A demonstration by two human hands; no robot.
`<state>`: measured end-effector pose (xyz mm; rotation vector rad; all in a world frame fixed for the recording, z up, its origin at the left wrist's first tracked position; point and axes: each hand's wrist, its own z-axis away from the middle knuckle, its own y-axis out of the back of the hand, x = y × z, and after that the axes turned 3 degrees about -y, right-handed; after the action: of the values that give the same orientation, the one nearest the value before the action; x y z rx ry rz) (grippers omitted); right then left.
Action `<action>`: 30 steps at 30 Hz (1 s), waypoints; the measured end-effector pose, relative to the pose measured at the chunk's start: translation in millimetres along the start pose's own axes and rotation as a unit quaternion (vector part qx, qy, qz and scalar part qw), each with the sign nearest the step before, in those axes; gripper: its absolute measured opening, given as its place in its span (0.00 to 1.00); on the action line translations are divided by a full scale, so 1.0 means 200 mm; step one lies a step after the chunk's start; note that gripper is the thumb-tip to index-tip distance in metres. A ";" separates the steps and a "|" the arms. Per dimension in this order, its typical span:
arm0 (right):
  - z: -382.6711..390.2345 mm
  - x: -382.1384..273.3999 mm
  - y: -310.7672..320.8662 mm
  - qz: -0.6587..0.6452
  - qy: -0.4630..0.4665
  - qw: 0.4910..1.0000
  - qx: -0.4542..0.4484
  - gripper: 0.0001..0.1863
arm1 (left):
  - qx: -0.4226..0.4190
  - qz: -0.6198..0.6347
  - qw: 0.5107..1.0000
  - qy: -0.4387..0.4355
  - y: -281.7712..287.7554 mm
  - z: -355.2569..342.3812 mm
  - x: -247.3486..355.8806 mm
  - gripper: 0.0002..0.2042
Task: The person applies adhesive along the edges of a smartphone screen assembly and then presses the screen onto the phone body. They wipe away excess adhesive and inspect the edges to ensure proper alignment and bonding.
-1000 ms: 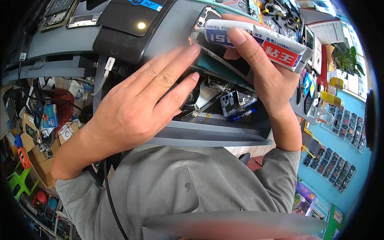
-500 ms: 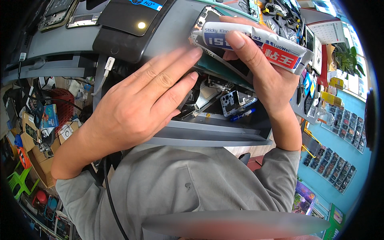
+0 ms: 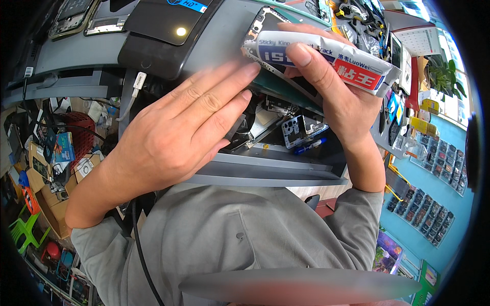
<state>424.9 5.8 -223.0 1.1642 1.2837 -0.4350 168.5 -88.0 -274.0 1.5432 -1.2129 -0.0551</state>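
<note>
My right hand (image 3: 341,99) grips a white squeeze tube (image 3: 357,71) with blue and red label blocks, thumb across its front. The tube's nozzle end lies over the upper-left end of a phone frame (image 3: 261,19), which rests by a green mat (image 3: 268,81); the tube hides much of the frame. My left hand (image 3: 189,122) is stretched out flat, fingers slightly apart and holding nothing visible, its fingertips near the frame's lower-left edge. The area around those fingertips is partly blurred, so contact cannot be made out.
An open drawer (image 3: 286,168) below holds phone parts and a blue pen (image 3: 310,147). A black device (image 3: 153,61) and white cable connector (image 3: 138,83) are at upper left. A cluttered box (image 3: 53,204) and red basket (image 3: 76,127) sit left; tools crowd the upper right.
The tube and my right thumb have moved slightly down and to the left. My left hand has shifted very little.
</note>
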 end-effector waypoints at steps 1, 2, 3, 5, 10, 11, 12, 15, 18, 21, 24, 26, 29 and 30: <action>0.00 0.00 0.00 0.003 -0.002 1.000 0.001 0.16 | 0.000 0.000 1.000 0.000 0.00 0.00 0.00 0.40; 0.00 0.00 0.00 0.005 -0.003 1.000 0.001 0.16 | 0.000 -0.001 1.000 0.000 0.00 0.00 0.00 0.40; 0.00 0.00 0.00 0.002 -0.003 1.000 0.001 0.16 | -0.001 -0.001 1.000 0.000 0.00 0.00 0.00 0.41; 0.00 0.00 0.00 -0.006 -0.003 1.000 0.000 0.16 | -0.001 -0.003 1.000 -0.001 0.00 0.00 0.00 0.41; 0.01 0.00 0.01 0.010 -0.005 1.000 -0.012 0.16 | 0.000 -0.005 1.000 -0.003 0.00 0.00 0.00 0.41; 0.00 0.00 0.01 0.009 -0.005 1.000 -0.015 0.16 | 0.000 -0.005 1.000 -0.004 0.00 0.00 0.00 0.41; 0.01 0.00 0.01 0.009 -0.004 1.000 -0.014 0.16 | 0.000 -0.006 1.000 -0.004 0.00 0.00 0.00 0.41; 0.01 0.00 0.01 0.009 -0.001 1.000 -0.014 0.16 | 0.001 -0.009 1.000 -0.004 0.00 0.00 0.00 0.41; 0.01 0.00 0.01 0.013 -0.003 1.000 -0.016 0.16 | 0.003 -0.010 1.000 -0.006 0.00 0.00 0.00 0.41; 0.01 0.00 0.01 0.015 0.002 1.000 -0.014 0.16 | 0.002 -0.010 1.000 -0.006 0.00 0.00 0.00 0.40; 0.01 -0.02 0.00 0.012 -0.018 1.000 -0.012 0.16 | 0.003 -0.009 1.000 -0.006 0.00 0.00 0.00 0.40; 0.02 -0.05 0.00 0.009 -0.047 0.999 -0.012 0.16 | 0.003 -0.009 1.000 -0.005 0.00 0.00 0.00 0.40; 0.02 -0.03 0.00 -0.010 -0.042 0.999 -0.015 0.17 | 0.001 -0.009 1.000 -0.004 0.00 0.00 0.00 0.40; 0.02 -0.03 0.00 -0.009 -0.045 0.999 -0.015 0.17 | 0.001 -0.009 1.000 -0.004 0.00 0.00 0.00 0.40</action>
<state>424.7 0.9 -217.8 1.0965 1.2188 -0.4738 168.1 -87.5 -273.9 1.5579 -1.2052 -0.0725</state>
